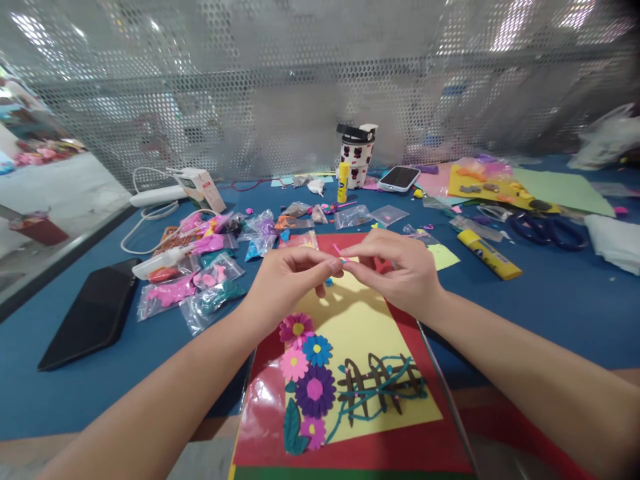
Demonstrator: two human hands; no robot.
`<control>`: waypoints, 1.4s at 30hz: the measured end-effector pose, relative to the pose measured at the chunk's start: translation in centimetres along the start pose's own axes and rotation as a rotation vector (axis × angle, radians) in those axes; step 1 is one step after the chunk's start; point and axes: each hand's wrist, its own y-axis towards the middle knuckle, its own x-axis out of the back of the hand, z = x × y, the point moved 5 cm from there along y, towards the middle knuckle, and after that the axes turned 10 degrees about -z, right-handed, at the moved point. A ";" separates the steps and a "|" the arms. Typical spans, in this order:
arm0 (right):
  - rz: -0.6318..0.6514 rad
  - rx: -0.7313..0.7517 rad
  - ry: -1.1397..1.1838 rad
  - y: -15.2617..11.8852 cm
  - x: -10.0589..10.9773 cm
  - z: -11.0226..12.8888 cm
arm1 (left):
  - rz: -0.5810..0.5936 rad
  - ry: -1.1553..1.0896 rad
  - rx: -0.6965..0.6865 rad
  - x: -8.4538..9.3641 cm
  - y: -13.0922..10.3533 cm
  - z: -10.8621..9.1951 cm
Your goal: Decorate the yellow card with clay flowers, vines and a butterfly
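My left hand [295, 273] and my right hand [400, 267] meet fingertip to fingertip above a yellow sheet [365, 307]. Both are closed in a pinch. A tiny bit of blue clay [344, 261] shows where the fingertips touch. From my right fingers pokes a thin pink piece [337, 249], its kind unclear. Below, clay flowers [315, 391] in pink, blue and purple run down the sheet's left side with a teal leaf [292, 425]. A brown clay fence [377, 387] wound with teal vines lies at the lower right. A red backing [265, 427] frames the sheet.
Bags of coloured clay [210, 273] crowd the left, beside a black tablet [93, 313]. Behind stand a glue stick [343, 182] and a patterned cup [356, 157], with a phone [400, 178] alongside. Rightward lie a yellow tube [489, 255] and dark-handled scissors [547, 230].
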 end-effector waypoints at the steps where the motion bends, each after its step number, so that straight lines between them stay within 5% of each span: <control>1: -0.001 0.001 0.001 0.0 0.0 0.0 | 0.001 0.005 0.011 0.0 0.0 0.1; 6: -0.004 0.021 -0.006 0.0 0.1 0.0 | 0.022 0.094 -0.064 0.1 0.0 0.2; 12: -0.015 -0.069 0.054 0.1 0.2 -0.5 | -0.166 0.383 -0.678 1.1 -0.7 -1.7; 16: 0.000 -0.059 0.103 0.0 -0.1 -0.5 | -0.169 0.436 -0.899 1.1 -1.5 -2.5; 42: 0.014 -0.059 0.122 0.1 0.0 -0.4 | -0.167 0.486 -0.990 1.0 -1.9 -3.0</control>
